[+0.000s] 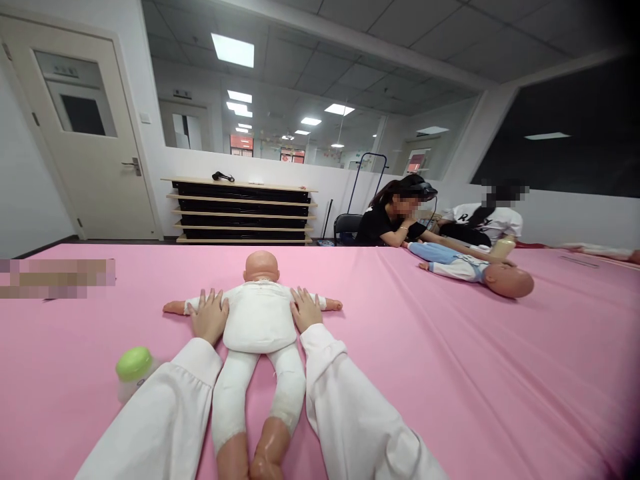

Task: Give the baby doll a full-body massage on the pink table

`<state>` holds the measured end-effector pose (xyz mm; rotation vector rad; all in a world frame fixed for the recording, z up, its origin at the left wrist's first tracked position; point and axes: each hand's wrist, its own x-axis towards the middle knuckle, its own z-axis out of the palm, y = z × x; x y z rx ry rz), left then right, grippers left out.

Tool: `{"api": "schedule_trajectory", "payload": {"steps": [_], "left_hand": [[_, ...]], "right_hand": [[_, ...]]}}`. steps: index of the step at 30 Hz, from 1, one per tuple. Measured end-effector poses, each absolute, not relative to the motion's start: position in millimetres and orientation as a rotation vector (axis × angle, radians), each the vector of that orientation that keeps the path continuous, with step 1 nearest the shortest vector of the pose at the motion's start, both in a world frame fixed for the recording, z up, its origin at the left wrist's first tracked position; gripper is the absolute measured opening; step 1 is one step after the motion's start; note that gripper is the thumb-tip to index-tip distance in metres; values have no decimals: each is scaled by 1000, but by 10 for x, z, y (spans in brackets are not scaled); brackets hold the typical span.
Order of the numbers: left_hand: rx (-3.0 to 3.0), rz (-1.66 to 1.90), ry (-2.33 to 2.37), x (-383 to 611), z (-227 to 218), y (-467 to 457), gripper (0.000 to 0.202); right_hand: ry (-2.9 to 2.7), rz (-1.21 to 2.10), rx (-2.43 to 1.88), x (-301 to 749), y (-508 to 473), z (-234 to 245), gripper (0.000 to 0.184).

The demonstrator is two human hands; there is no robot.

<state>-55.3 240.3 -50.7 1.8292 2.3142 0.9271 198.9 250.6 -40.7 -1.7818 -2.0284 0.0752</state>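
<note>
A baby training manikin in a white cloth suit lies flat on the pink-covered table, its bald head away from me and its arms spread. My left hand rests open on the manikin's shoulder and upper arm. My right hand lies the same way on the opposite shoulder, with the fingers slightly apart. White sleeves cover both my forearms. A baby bottle with a green cap stands just beyond my left sleeve, apart from the hand. The manikin's underside is hidden.
The pink table stretches far to the right. Beyond it, a person's hand touches a second manikin dressed in blue and white, with another person nearby. Black-and-wood shelving and a door stand behind the table.
</note>
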Motion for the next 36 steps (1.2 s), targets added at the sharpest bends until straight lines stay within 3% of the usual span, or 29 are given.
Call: {"api": "schedule_trajectory", "payload": {"steps": [3, 7, 11, 15, 23, 28, 32, 36], "left_hand": [[1707, 1284, 2351, -587, -482, 2389, 50], [1828, 1732, 2020, -585, -476, 2424, 58], [2120, 1184, 1696, -528, -519, 2478, 55], [2132, 792, 1752, -532, -548, 2490, 54], [2038, 759, 2177, -548, -495, 2376, 49], [1744, 1073, 2433, -592, -478, 2368, 47], [1847, 1476, 2169, -581, -474, 2404, 57], [2139, 1068, 1843, -530, -491, 2414, 53]], "right_hand": [[-1730, -22, -1850, 2044, 2510, -419, 46], [-1739, -95, -1574, 1917, 2514, -362, 51], [-2181, 77, -1405, 1813, 2549, -404, 50], [-2193, 112, -1530, 1849, 2574, -478, 48], [-1868, 15, -1816, 1904, 2539, -511, 50], [-1560, -81, -1917, 1945, 2496, -431, 47], [-1781, -88, -1661, 1913, 2489, -375, 47], [-2120, 72, -1557, 1862, 2511, -401, 46]]}}
